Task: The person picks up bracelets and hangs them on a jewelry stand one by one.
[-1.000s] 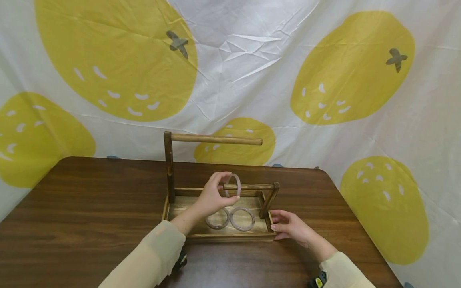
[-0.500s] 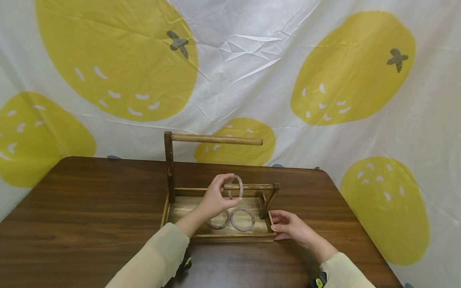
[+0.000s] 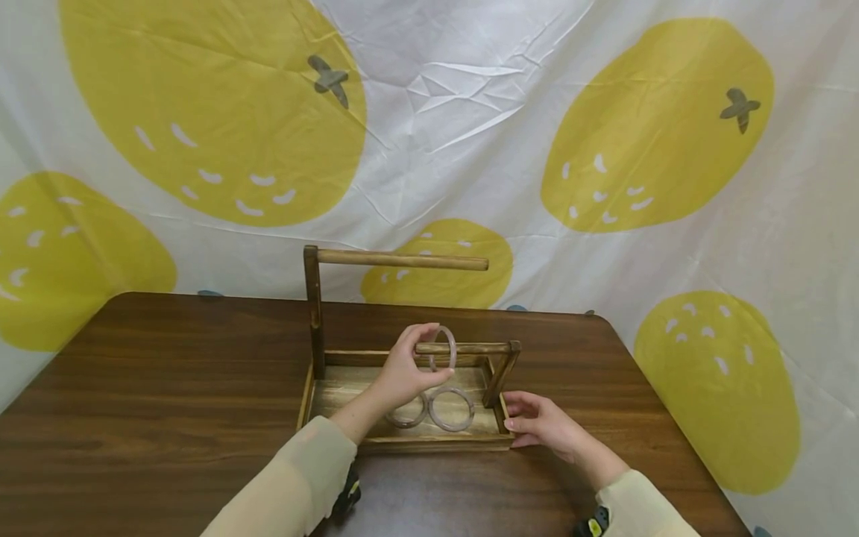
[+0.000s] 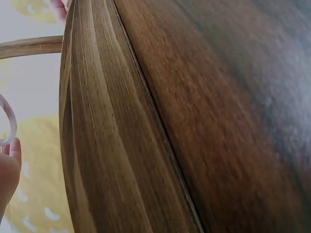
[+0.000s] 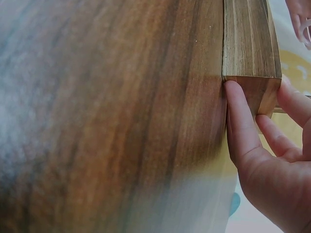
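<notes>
My left hand (image 3: 406, 369) pinches a pale, translucent bangle (image 3: 452, 347) upright, thumb at its lower rim and fingers at its upper rim. The lower bar (image 3: 479, 347) of a brown wooden bangle rack passes through the ring near the bar's free left end. Part of the bangle (image 4: 12, 121) also shows in the left wrist view. Two more bangles, one in front on the right (image 3: 451, 430) and one partly behind my left wrist (image 3: 408, 425), lie in the rack's tray (image 3: 436, 446). My right hand (image 3: 546, 425) rests its fingertips against the tray's right end.
The rack's taller post (image 3: 314, 313) stands at the left and carries a long upper bar (image 3: 403, 259) pointing right. A shorter post (image 3: 502, 377) supports the lower bar. The brown table (image 3: 201, 373) meets a lemon-print cloth (image 3: 456, 149) behind.
My left hand has moved slightly right, carrying the bangle further along the lower bar. My right hand keeps its place at the tray's end.
</notes>
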A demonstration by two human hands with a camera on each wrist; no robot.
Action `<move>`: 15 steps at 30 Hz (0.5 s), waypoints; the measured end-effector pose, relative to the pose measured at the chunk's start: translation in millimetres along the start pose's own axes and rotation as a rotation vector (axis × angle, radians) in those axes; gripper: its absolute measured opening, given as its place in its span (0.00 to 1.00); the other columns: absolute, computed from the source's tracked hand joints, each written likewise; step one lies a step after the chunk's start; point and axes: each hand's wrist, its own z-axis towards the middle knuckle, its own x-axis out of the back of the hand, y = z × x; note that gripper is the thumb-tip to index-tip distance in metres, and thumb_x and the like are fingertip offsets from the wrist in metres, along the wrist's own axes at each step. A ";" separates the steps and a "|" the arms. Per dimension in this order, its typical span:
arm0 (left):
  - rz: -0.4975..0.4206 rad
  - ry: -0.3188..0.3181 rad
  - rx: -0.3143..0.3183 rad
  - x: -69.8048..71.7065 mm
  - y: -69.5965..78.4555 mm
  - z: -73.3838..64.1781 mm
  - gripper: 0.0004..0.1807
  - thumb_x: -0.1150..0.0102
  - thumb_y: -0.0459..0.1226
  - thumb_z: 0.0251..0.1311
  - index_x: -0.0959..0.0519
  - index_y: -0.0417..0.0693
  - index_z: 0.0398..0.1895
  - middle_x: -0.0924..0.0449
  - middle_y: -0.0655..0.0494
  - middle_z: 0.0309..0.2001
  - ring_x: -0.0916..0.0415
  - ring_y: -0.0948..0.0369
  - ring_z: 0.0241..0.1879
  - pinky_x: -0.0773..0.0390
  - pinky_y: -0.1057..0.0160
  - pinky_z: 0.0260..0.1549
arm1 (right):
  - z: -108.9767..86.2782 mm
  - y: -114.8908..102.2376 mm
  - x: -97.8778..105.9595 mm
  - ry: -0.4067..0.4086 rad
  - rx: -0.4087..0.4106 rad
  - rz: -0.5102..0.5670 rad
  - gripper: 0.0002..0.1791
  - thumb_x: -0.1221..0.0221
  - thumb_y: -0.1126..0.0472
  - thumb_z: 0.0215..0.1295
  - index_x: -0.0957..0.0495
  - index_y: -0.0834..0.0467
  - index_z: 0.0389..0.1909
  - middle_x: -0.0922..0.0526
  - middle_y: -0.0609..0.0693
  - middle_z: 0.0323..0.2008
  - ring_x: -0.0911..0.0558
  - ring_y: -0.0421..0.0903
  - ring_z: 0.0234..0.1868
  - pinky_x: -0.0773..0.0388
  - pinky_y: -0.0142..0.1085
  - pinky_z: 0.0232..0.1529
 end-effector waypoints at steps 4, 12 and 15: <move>-0.037 -0.005 0.009 -2.8 -2.5 0.9 0.35 0.32 0.34 0.49 0.34 0.44 0.63 0.35 0.45 0.60 0.38 0.50 0.61 0.37 0.41 0.57 | -0.1 -0.4 0.1 -0.001 0.000 0.004 0.40 0.40 0.60 0.62 0.48 0.76 0.66 0.31 0.66 0.51 0.22 0.43 0.40 0.18 0.41 0.40; -0.141 0.014 0.032 -9.9 -4.4 2.0 0.35 0.33 0.30 0.50 0.34 0.42 0.63 0.35 0.44 0.61 0.37 0.49 0.61 0.32 0.46 0.56 | -0.7 -0.8 -0.2 -0.002 0.000 0.000 0.39 0.40 0.61 0.62 0.48 0.76 0.65 0.32 0.67 0.52 0.22 0.44 0.41 0.18 0.41 0.40; -0.202 0.008 0.030 -12.9 -4.1 2.0 0.35 0.35 0.28 0.51 0.36 0.40 0.64 0.37 0.42 0.62 0.37 0.48 0.61 0.30 0.48 0.57 | -0.8 -1.8 -0.3 -0.002 0.000 -0.002 0.39 0.40 0.61 0.62 0.48 0.76 0.65 0.32 0.68 0.52 0.22 0.44 0.41 0.18 0.41 0.40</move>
